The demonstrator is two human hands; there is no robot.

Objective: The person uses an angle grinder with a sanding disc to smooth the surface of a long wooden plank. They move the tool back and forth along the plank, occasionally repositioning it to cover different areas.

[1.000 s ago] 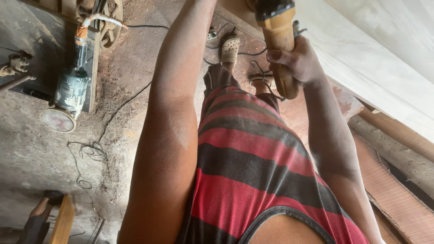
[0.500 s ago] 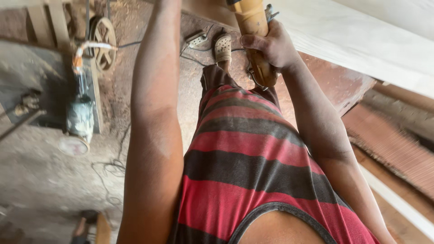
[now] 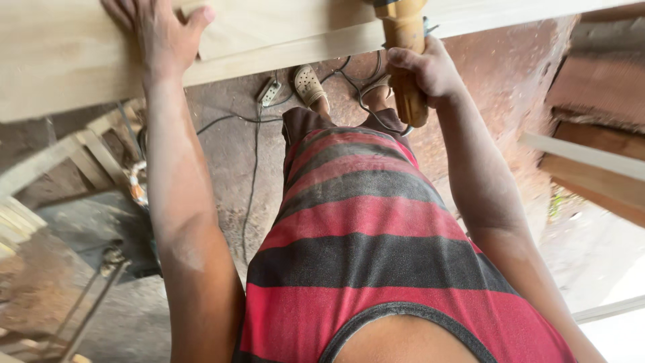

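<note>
Left of left hand: blurred slatted timber frames and dusty grey concrete floor (image 3: 222,181), a metal tool lying low down, detail too smeared to read.

Left hand (image 3: 158,33): laid flat, fingers spread, palm down on long pale planed wooden plank (image 3: 67,60); pressing rather than gripping, thumb hooked over a step in the board's near face. Plank running across whole top of view, above both hands' wrists, resting place of its ends out of sight.

Between hands, below plank: white power strip (image 3: 270,91) on floor with thin black cables (image 3: 252,175) trailing toward body; one beige perforated clog (image 3: 310,86) on a foot; red-and-black striped sleeveless shirt (image 3: 363,242) filling lower centre.

Right hand (image 3: 430,70): closed tight round dusty yellow-tan power tool (image 3: 406,60), handle pointing down past the fist, working head up at plank's lower edge and cut off by frame top. Whether head touches wood: cannot tell.

Right of right hand: reddish sawdust-caked surface (image 3: 537,74), further pale boards (image 3: 591,158) stacked aslant.

Progress, judged only from this view: plank steadied, tool brought to its edge, so work appears in mid-pass. Plank face already smooth and clean where visible; no cut line, groove or fresh dust plume visible, so share finished versus left not readable.
</note>
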